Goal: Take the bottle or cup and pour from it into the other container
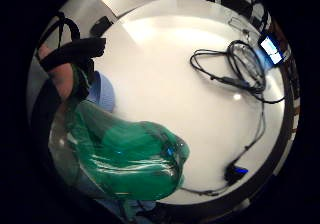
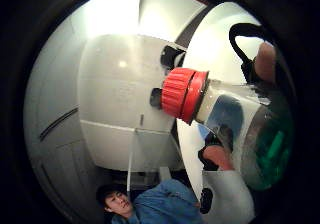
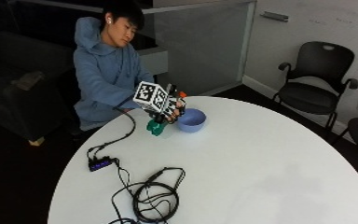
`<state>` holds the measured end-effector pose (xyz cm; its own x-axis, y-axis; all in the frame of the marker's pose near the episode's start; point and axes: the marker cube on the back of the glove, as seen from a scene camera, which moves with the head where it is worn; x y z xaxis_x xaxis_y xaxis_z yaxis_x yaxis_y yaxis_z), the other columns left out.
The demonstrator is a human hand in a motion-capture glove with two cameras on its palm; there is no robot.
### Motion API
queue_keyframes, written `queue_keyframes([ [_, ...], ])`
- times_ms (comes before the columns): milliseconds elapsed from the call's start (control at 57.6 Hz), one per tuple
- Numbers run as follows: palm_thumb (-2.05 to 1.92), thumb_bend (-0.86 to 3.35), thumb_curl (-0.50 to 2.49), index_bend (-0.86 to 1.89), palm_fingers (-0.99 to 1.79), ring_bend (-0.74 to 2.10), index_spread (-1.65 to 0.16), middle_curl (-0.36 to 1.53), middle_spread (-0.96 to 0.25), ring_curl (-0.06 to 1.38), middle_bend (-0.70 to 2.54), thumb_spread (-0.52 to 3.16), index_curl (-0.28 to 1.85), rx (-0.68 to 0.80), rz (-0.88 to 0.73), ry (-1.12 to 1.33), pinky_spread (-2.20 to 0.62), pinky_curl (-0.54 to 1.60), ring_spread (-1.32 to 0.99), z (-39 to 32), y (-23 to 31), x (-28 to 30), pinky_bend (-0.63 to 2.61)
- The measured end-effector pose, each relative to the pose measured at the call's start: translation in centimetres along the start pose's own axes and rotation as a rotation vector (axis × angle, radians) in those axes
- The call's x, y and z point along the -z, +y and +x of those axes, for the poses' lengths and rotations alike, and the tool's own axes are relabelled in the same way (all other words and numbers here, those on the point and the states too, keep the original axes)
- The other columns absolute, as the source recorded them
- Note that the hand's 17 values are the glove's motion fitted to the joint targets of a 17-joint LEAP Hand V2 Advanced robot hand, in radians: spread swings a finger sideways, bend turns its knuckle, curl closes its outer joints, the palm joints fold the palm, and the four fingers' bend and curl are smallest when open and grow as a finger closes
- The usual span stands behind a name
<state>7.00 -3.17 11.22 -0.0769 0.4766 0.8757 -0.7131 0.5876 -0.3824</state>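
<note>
The gloved right hand [image 3: 167, 108] has its fingers wrapped round the green bottle [image 3: 156, 125], lifted and tilted toward the blue bowl [image 3: 190, 120] near the table's [image 3: 259, 163] far edge, its red cap [image 2: 184, 94] seemingly on, so pouring remains.

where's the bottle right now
In the outside view the green bottle is held in the gloved right hand above the round white table, just beside the blue bowl, its red cap on.
</note>
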Motion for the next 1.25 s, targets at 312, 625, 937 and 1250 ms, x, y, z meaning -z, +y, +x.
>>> queue_keyframes([
  [312,0.95,-0.04,0.67,0.15,1.19,0.51,-0.09,0.48,-0.01,0.43,0.35,0.38,0.38,-0.034,-0.247,0.565,-0.06,0.40,-0.13,-4.9,-1.8,-1.7,0.33],
  [625,0.95,-0.04,0.68,0.15,1.18,0.51,-0.10,0.48,-0.02,0.44,0.34,0.38,0.39,-0.103,-0.453,1.002,-0.07,0.40,-0.14,-7.4,-2.8,-5.9,0.34],
  [937,0.94,-0.04,0.68,0.15,1.18,0.51,-0.11,0.48,-0.02,0.44,0.34,0.39,0.39,-0.174,-0.571,1.186,-0.08,0.40,-0.14,-8.7,-3.3,-7.9,0.34],
  [1250,0.93,-0.04,0.68,0.14,1.18,0.51,-0.12,0.48,-0.03,0.44,0.33,0.40,0.39,-0.159,-0.587,1.248,-0.08,0.40,-0.15,-8.8,-3.2,-8.6,0.34],
])
